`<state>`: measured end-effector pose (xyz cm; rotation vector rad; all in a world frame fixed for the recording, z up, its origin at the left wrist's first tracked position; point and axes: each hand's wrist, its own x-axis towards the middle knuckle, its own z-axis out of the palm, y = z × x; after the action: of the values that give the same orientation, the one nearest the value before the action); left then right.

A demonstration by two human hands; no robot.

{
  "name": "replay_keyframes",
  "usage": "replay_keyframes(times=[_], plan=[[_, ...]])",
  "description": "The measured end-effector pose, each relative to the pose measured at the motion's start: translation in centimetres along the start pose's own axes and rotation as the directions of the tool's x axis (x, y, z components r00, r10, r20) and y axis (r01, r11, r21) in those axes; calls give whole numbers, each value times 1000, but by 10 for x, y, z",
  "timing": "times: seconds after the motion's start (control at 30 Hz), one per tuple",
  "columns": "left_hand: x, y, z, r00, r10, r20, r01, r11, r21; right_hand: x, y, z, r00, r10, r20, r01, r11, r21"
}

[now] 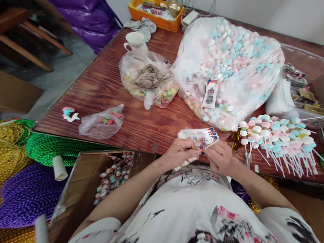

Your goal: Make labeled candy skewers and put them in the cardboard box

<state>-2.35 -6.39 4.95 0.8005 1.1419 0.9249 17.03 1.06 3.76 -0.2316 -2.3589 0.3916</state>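
At the table's front edge, my left hand is closed around a candy skewer, whose pale candy pieces show below the fingers. Its white stick points up and right between my hands. My right hand pinches at the base of that stick, where a thin gold strip seems to cross; the fingers hide the exact grip. Just beyond both hands lies a fanned stack of printed cards. Many finished-looking candy skewers lie piled to the right, with a gold tinsel bunch beside them.
A large clear bag of pastel candies fills the back right, a label card on it. Farther left are a smaller candy bag, a white cup and an orange tray. A cardboard box holds skewers below.
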Motion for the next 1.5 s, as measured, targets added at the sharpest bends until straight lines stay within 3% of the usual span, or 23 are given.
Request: replay_keyframes(times=[0.07,0.13,0.2,0.27,0.33,0.4,0.47,0.53,0.6,0.63,0.7,0.8,0.9,1.07,1.27,1.33,1.4,1.43,1.5], plan=[[-1,3,-3,993,-97,64,99,995,-16,-1,-1,-2,993,-119,-8,118,993,-27],[-2,5,-4,990,-93,104,96,995,-24,-2,-3,-1,994,-108,-23,109,994,22],[-4,7,-4,995,2,99,-3,1000,7,-2,-7,4,996,62,-62,-52,987,154],[-5,10,-3,986,152,74,-157,984,78,-2,-9,10,944,327,-42,-287,879,382],[-6,12,-3,960,264,91,-275,951,139,-1,-9,14,864,492,111,-457,672,583],[-5,12,-4,951,272,147,-295,941,168,2,-7,15,819,488,302,-551,521,652],[-4,9,-8,963,192,192,-223,962,158,5,-3,13,822,411,395,-568,540,621],[-2,4,-13,974,48,220,-70,993,94,8,-1,10,896,289,337,-436,715,547],[-1,-1,-16,953,-137,271,139,990,10,10,-1,7,978,43,202,-127,895,428],[-1,-3,-18,926,-223,305,238,971,-15,11,-1,6,983,-105,151,44,933,358],[-1,-6,-19,857,-359,369,388,922,-5,13,-2,5,930,-348,115,312,916,252],[-3,-6,-18,772,-457,442,472,878,84,15,-2,4,842,-524,128,494,845,205],[-2,-4,-17,731,-442,520,451,885,118,15,-1,5,821,-562,98,530,815,235],[7,0,-18,672,-446,591,398,891,220,9,-6,12,873,-464,150,408,863,296],[28,6,-39,627,-375,682,300,925,233,18,-11,17,898,-415,145,400,909,121],[33,11,-55,632,-410,657,321,911,260,24,-10,14,912,-386,139,381,923,64],[34,21,-72,678,-422,602,309,907,287,30,-8,9,922,-356,150,357,934,21],[33,30,-79,724,-401,562,271,914,303,31,-8,7,927,-338,164,343,939,3],[24,53,-85,868,-261,422,110,930,351,34,-5,7,930,-298,214,310,951,-21]])
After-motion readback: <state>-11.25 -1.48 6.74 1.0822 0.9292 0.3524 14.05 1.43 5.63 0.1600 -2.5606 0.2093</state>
